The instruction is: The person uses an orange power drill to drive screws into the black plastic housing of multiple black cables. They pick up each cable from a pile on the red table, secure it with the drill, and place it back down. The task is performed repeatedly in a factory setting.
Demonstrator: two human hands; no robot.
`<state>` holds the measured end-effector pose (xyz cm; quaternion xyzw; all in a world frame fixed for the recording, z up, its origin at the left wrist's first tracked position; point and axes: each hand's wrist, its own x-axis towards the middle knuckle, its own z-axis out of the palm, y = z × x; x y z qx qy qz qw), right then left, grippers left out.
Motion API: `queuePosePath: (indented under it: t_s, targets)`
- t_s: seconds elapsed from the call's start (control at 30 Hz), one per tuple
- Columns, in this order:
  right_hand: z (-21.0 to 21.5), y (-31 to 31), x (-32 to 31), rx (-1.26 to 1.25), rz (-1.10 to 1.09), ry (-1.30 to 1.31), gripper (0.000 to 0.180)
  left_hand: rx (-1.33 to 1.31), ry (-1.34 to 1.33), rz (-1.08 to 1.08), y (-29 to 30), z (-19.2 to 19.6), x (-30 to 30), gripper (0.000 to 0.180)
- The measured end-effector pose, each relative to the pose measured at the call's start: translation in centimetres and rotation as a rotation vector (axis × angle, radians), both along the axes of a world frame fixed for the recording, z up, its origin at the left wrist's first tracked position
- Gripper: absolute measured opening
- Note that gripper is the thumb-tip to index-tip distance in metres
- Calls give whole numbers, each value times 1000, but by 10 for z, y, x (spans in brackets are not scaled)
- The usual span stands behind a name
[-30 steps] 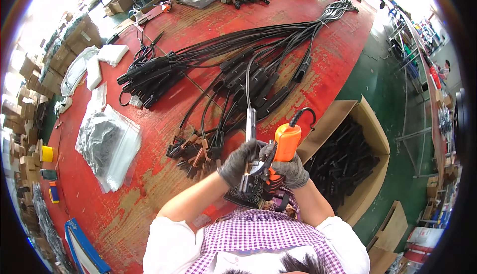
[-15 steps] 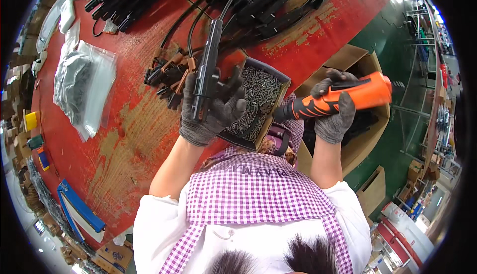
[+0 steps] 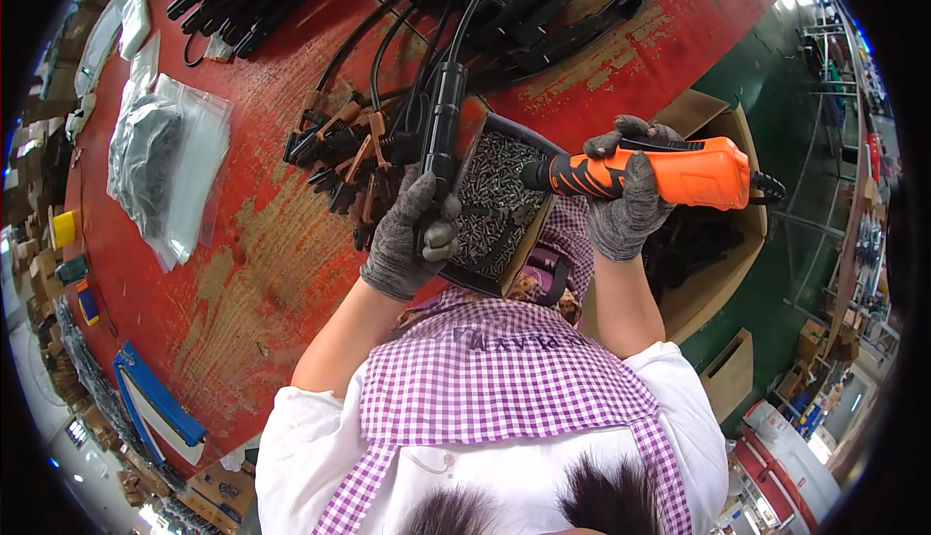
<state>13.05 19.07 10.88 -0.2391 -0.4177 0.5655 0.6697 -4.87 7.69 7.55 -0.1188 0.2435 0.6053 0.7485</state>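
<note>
My left hand (image 3: 407,244), in a grey glove, is closed round a black tubular handle (image 3: 444,128) with a cable running off its far end. The handle stands nearly upright in view, at the left edge of an open box of small screws (image 3: 497,191). My right hand (image 3: 628,207), also gloved, grips an orange and black electric screwdriver (image 3: 700,172). The screwdriver lies level, its black nose pointing left over the right part of the screw box. A gap remains between the nose and the handle.
Black cable ends with brown parts (image 3: 364,147) lie in a heap left of the handle. More black cables and handles (image 3: 524,11) cover the far side of the red table (image 3: 262,322). Clear plastic bags (image 3: 194,176) lie at left. A cardboard box (image 3: 747,234) stands at right.
My left hand has turned and closed round the handle, which has shifted right. My right hand has brought the screwdriver left and slightly up, its nose now over the screws.
</note>
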Motion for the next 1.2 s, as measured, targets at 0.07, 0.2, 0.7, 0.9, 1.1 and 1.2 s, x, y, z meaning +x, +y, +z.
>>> queuePosePath:
  t_s: [0.07,0.2,0.7,0.9,1.1,1.2]
  targets:
    - [0,2,-2,31,-10,-19,38,-11,21,-6,0,0,0,27]
    - [2,5,-5,87,-41,-73,37,-41,22,-28,-2,-4,-1,23]
    - [0,13,-21,110,-109,-152,37,-33,-97,-39,0,-9,-1,34]
    - [-4,14,-24,112,-109,-177,38,-2,-67,-38,0,-8,-1,36]
    - [0,13,-23,107,-107,-140,38,-34,-40,-40,-1,-10,-1,38]
    - [12,9,-24,109,-90,-69,40,-11,-45,-39,-2,-12,-1,38]
